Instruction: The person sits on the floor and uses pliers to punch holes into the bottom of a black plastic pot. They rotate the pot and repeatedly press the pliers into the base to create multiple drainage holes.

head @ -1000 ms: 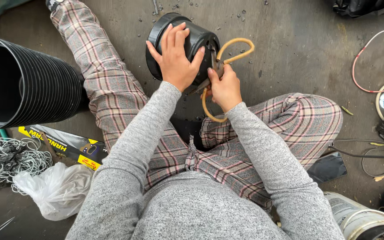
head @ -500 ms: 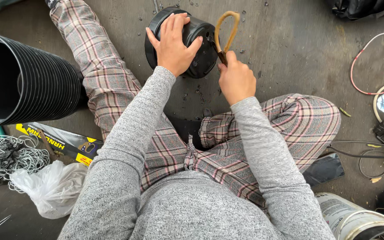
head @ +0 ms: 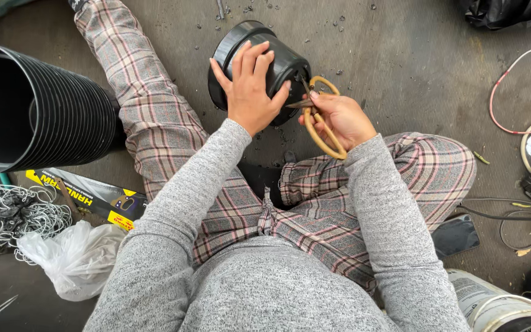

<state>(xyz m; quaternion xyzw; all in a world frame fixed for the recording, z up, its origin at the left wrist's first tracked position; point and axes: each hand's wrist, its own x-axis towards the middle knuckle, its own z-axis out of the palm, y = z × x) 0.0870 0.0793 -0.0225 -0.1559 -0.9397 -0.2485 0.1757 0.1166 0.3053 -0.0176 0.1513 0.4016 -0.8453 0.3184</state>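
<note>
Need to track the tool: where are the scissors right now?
Head view, centre right: the scissors are in the right hand, tips against the black pot that the left hand steadies.

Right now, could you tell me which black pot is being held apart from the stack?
The single black pot under the left hand, lying on its side by the scissors; the others sit nested in the stack at left.
</note>
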